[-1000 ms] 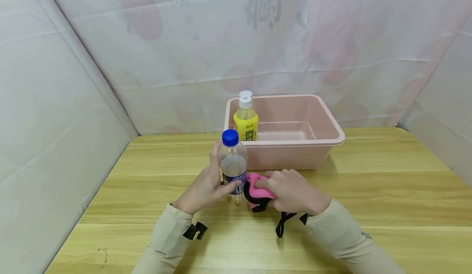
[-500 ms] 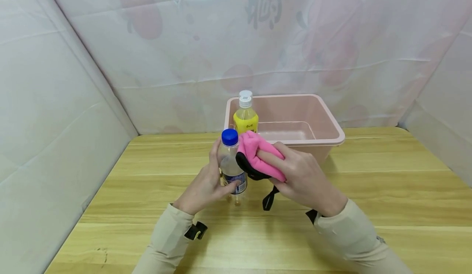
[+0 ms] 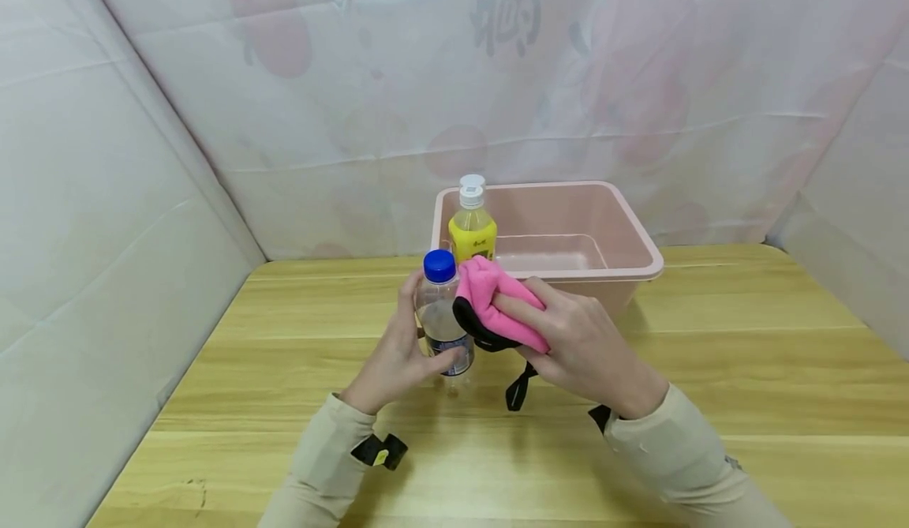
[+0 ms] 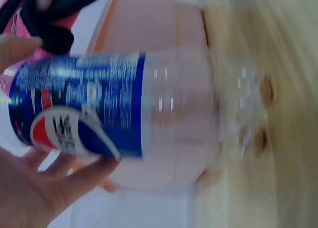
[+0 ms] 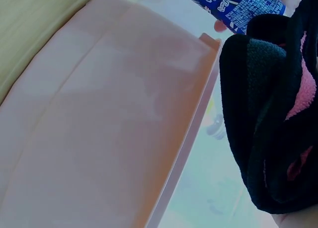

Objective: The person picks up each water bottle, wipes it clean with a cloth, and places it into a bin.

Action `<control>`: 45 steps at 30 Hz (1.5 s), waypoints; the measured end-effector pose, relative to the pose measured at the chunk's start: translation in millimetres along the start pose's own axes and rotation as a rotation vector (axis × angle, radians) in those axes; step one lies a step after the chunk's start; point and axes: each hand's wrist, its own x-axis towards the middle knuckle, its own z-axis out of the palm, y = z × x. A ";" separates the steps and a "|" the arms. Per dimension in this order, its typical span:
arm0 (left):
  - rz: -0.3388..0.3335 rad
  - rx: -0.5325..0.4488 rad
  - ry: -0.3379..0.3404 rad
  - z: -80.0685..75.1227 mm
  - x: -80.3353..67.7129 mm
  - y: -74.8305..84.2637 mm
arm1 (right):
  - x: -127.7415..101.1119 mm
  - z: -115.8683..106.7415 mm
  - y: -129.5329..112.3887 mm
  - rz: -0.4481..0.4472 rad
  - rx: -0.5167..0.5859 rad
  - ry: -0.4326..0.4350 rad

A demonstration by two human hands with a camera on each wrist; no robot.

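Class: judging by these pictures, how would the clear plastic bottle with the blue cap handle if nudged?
The clear plastic bottle with the blue cap looks almost empty, so probably light. Tall and narrow, it would likely tip easily. Its smooth wall may feel slippery.

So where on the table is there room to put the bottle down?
Bare wooden table lies right of the pink bin and left of the left hand. It is crowded at the middle, where the Pepsi bottle, pink cloth and right hand meet.

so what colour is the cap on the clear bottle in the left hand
Blue: the round cap on the clear plastic bottle, clearest in the head view.
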 end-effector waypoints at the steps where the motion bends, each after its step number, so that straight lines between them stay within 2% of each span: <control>1: -0.009 -0.011 0.021 1.7 0.1 0.5 | -0.1 0.0 -0.2 -0.001 0.000 -0.001; 4: -0.018 -0.005 0.095 5.6 1.2 2.7 | -0.2 -1.0 0.4 -0.005 -0.004 0.008; 6: -0.001 0.025 0.138 6.6 1.6 4.2 | -0.2 -2.3 1.9 -0.006 -0.014 0.022; 10: 0.070 0.086 0.152 4.5 3.6 4.6 | -0.3 -6.1 5.6 0.016 -0.030 0.061; 13: 0.090 0.086 0.106 0.0 4.0 3.2 | -1.2 -7.2 6.0 0.047 -0.030 0.078; 20: -0.014 -0.021 -0.073 -14.1 0.8 6.5 | -2.9 -1.8 1.3 0.041 0.008 0.039; 24: -0.052 -0.037 -0.129 -18.5 1.0 8.2 | -2.3 0.8 0.6 0.029 0.016 0.010; 26: -0.048 -0.036 -0.148 -19.2 1.3 8.6 | -2.8 2.0 0.4 0.038 -0.001 -0.036; 28: -0.043 -0.039 -0.166 -18.9 1.3 8.5 | -4.5 4.0 -0.3 0.050 -0.017 -0.128; 34: -0.069 -0.046 -0.172 -16.0 -0.4 7.1 | -15.4 24.0 -5.0 0.140 -0.002 -0.600; 36: -0.070 -0.033 -0.166 -15.2 -0.4 6.7 | -18.0 31.5 -6.0 0.180 0.013 -0.699; 39: -0.072 -0.021 -0.163 -14.1 0.1 6.5 | -20.3 37.1 -5.5 0.223 0.035 -0.757; 45: -0.102 -0.016 -0.141 -11.9 0.4 5.8 | -19.4 36.1 -2.4 0.232 0.061 -0.761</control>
